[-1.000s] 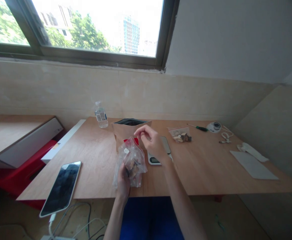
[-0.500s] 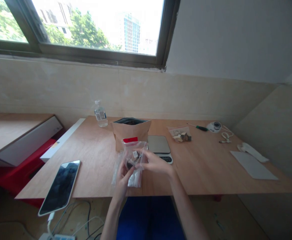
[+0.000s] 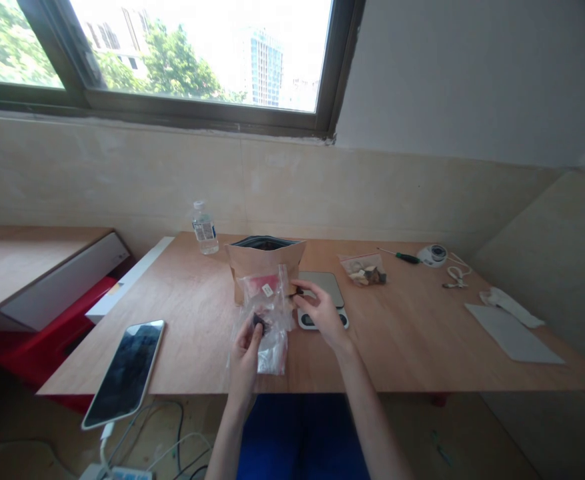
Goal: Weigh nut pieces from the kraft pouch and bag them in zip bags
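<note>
One clear plastic zip bag [image 3: 273, 308] is in front of the open tan paper pouch [image 3: 267, 262], gripped by the left hand [image 3: 245, 348]; the right hand [image 3: 322, 312] pinches something unclear at the bag's edge

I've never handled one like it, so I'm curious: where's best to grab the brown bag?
Probably the left edge, just under its open mouth, coming from the left. The brown bag stands upright, the scale sits by its right side, and a plastic bag is held up before it.
</note>
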Motion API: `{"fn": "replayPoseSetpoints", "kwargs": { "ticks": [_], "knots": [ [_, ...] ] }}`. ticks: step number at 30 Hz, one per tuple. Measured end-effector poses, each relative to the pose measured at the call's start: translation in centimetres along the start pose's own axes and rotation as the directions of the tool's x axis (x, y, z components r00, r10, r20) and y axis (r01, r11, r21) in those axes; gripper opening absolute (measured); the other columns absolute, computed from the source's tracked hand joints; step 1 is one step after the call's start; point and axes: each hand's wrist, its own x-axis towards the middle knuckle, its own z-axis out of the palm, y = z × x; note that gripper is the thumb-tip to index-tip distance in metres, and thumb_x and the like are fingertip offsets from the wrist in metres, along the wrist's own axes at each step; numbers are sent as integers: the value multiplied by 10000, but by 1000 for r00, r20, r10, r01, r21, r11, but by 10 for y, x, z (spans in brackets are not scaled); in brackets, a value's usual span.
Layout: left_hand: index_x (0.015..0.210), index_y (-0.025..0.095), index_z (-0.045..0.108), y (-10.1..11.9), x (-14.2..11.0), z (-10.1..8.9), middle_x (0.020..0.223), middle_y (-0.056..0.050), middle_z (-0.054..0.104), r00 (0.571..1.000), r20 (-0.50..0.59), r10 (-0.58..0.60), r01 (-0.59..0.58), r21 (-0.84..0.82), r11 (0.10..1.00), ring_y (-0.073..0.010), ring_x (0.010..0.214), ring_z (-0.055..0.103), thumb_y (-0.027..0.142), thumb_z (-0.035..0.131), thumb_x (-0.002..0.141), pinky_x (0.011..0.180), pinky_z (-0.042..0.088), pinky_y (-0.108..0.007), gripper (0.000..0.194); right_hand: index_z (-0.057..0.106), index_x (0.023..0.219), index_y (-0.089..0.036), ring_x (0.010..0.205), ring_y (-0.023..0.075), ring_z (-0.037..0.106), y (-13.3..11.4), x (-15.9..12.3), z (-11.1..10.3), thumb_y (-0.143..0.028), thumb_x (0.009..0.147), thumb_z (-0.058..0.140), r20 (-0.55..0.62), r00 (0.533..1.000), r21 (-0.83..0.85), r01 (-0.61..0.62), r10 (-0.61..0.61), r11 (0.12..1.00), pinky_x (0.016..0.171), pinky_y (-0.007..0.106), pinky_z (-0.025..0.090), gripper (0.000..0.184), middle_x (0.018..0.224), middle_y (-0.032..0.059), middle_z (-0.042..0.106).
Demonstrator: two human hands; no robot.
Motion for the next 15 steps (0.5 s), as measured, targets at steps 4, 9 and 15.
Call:
{"fn": "replayPoseSetpoints", "kwargs": {
  "ticks": [4,9,15],
  "knots": [
    [1083,180,662,-2,2,-8,1067,-66,695,997,-62,36,-34,33,999,-229,1023,619,433,666,734,881,475,-311,431,541,1190,-224,992,174,604,-26,16,1,-325,787,639,-99,969,-14,226,-226,974,895,322,489,427,1154,73,584],
    [1067,178,672,1,0,-6,1025,-54,707,996,-77,36,-34,26,999,-204,946,637,412,674,731,816,495,-279,409,491,1246,-224,919,138,593,-68,57,18,-317,851,568,-68,882,-183,448,-466,875,856,283,495,413,1187,74,533],
    [1041,180,687,4,2,-7,1074,-56,696,996,-83,34,-34,3,999,-213,1004,622,397,699,706,868,479,-288,400,530,1142,-203,1016,147,536,-70,96,34,-158,858,480,87,775,-360,610,-625,706,874,266,467,291,1127,67,547]
  ]
}}
